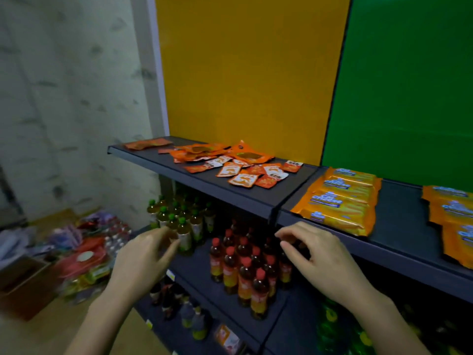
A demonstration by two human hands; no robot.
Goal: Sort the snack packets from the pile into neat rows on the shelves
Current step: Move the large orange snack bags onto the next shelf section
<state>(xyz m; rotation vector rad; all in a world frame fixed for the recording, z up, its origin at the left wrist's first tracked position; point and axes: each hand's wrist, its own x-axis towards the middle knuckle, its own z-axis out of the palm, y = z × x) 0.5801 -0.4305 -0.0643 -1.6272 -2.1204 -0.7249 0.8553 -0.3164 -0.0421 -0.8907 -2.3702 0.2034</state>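
A loose pile of orange and red snack packets (238, 165) lies on the dark top shelf (204, 183) in front of the yellow back panel. A flat reddish packet (147, 144) lies apart at the shelf's far left. My left hand (143, 257) hovers below the shelf's front edge, fingers loosely curled, holding nothing. My right hand (320, 254) hangs just under the shelf edge to the right, fingers also loosely curled and empty. Both hands are well short of the pile.
Yellow biscuit packs (340, 201) lie in a row on the right shelf section, more (453, 216) further right. Green-capped bottles (179, 221) and red-capped bottles (245, 267) stand on the shelf below. Bags and a cardboard box (28, 285) clutter the floor at left.
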